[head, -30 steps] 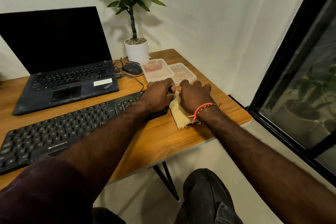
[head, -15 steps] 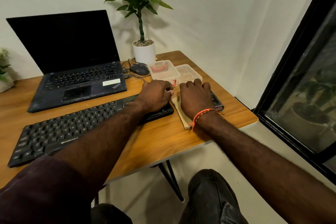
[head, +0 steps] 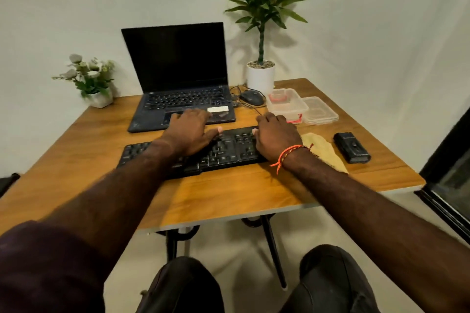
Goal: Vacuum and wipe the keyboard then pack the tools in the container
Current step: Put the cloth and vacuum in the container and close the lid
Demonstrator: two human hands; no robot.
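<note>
- Head view: I see a wooden table (head: 229, 193) from above, w/ both of the person's arms reaching fwd over it.
- A black keyboard (head: 229, 150) lies across the table's middle, slightly angled, just in front of an open laptop (head: 178, 79) w/ dark screen.
- Left hand (head: 189, 132) rests on the keyboard's far edge, mid-section; fingers lie fairly flat, thumb out to the right. Can't tell if fingers hook the edge.
- Right hand (head: 276, 134) rests on the keyboard's right end, fingers extended fwd, gripping nothing I can see; orange thread bracelet (head: 287, 154) on the wrist.
- Yellow cloth (head: 323, 150) lies flat on the table just right of the keyboard, partly under the right wrist.
- Small black vacuum (head: 352, 147) sits right of the cloth, near the table's right edge.
- Clear container (head: 286, 103) w/ sth red inside sits behind the right hand; its lid (head: 320, 110) lies beside it, touching.
- Mouse (head: 252, 97) and tall potted plant (head: 262, 33) at back; small flower pot (head: 92, 81) at back left.
</note>
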